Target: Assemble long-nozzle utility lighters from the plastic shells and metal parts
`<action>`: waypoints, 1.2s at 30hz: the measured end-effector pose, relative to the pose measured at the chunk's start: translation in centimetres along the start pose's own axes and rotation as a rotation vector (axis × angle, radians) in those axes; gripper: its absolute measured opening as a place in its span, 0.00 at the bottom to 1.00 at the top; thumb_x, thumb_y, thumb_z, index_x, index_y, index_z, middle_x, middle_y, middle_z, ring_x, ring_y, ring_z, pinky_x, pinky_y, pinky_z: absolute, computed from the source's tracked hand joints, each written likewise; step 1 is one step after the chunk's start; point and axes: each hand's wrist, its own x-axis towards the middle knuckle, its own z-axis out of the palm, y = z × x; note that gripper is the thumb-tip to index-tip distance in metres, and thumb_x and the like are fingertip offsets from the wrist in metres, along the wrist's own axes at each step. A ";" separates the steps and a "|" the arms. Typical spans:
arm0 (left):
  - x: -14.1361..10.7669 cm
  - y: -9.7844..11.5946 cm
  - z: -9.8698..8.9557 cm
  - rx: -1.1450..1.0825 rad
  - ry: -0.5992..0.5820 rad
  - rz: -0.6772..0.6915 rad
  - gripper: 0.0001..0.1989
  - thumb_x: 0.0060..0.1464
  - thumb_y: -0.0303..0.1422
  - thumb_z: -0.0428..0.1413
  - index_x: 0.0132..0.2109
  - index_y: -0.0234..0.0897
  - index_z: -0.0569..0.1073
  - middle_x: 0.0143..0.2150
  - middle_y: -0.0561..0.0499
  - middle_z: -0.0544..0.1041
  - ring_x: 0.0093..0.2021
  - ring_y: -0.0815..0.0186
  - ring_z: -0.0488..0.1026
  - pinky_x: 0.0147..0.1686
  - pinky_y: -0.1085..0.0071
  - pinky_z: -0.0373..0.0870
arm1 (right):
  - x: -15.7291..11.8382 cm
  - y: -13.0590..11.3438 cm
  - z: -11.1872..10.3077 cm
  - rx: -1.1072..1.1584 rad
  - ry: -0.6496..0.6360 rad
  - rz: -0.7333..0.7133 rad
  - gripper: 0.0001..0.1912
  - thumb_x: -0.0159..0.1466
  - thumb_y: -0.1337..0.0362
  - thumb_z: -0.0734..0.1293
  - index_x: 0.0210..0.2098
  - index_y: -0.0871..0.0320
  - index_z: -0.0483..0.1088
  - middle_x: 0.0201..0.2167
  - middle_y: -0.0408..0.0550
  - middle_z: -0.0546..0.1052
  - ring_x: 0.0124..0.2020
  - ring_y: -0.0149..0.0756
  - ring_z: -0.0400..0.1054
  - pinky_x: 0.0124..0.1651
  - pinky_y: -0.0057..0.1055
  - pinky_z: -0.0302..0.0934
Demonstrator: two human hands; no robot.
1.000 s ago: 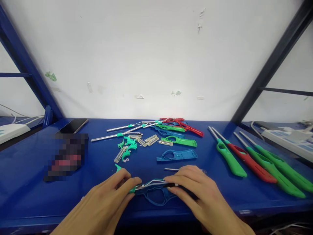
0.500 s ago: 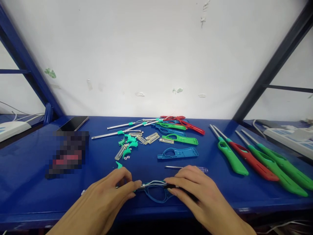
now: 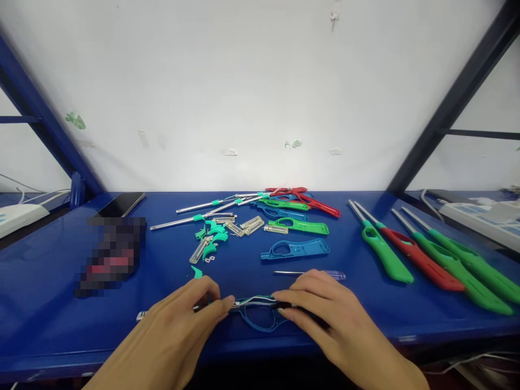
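Two bare hands are at the near edge of the blue table (image 3: 49,319), with one open blue shell (image 3: 260,327) held between them, its finger loop turned toward that edge. From where I stand, the left hand (image 3: 179,319) has thumb and forefinger pinched on the shell's narrow end. The right hand (image 3: 331,311) is pinched over the other end, a black part (image 3: 279,306) showing at its fingertips. A white wire (image 3: 257,297) arches across the gap along the shell's upper side. A metal tip (image 3: 141,316) shows past the left hand; what lies beneath those fingers is covered, so its seating cannot be confirmed.

Risks noted. The wire bows upward and could be nipped at the shell's rim if anything were pressed down over it. Nothing covers the black part, so an early release by the right fingertips could let it tilt out. A sideways pull by the left hand could draw the wire taut and strain its joints. The screwdriver (image 3: 335,275) lies just behind the right knuckles, where a knock might roll it. One teal trigger (image 3: 196,272) sits just beside the left knuckles, where a careless sweep could scatter it.
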 end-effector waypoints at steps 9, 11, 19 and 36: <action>0.4 -0.3 -0.3 -0.015 -0.002 0.082 0.22 0.63 0.23 0.46 0.47 0.50 0.82 0.40 0.53 0.79 0.34 0.69 0.80 0.35 0.78 0.76 | 0.1 -0.1 -0.1 0.029 -0.028 0.019 0.11 0.76 0.64 0.69 0.56 0.44 0.75 0.47 0.39 0.80 0.46 0.35 0.73 0.57 0.36 0.62; 0.5 -0.4 0.0 -0.092 0.016 0.030 0.19 0.65 0.25 0.47 0.42 0.47 0.82 0.38 0.53 0.78 0.31 0.71 0.79 0.33 0.79 0.74 | 0.1 -0.1 -0.2 0.033 -0.029 0.022 0.11 0.76 0.64 0.69 0.55 0.44 0.75 0.46 0.39 0.80 0.46 0.35 0.73 0.57 0.36 0.63; 1.0 -1.4 0.2 -0.433 -0.044 -0.190 0.08 0.65 0.36 0.60 0.44 0.54 0.84 0.40 0.57 0.78 0.37 0.70 0.77 0.40 0.77 0.72 | 0.3 -0.3 -0.3 0.024 -0.028 0.013 0.11 0.76 0.65 0.69 0.55 0.47 0.77 0.45 0.42 0.81 0.44 0.36 0.75 0.57 0.36 0.66; 1.4 -0.6 0.0 -0.485 -0.088 -0.316 0.06 0.63 0.41 0.62 0.43 0.53 0.85 0.42 0.57 0.81 0.40 0.67 0.79 0.39 0.75 0.72 | 0.2 -0.2 -0.3 0.041 -0.028 0.018 0.10 0.76 0.65 0.68 0.54 0.47 0.76 0.45 0.41 0.81 0.45 0.35 0.75 0.57 0.35 0.65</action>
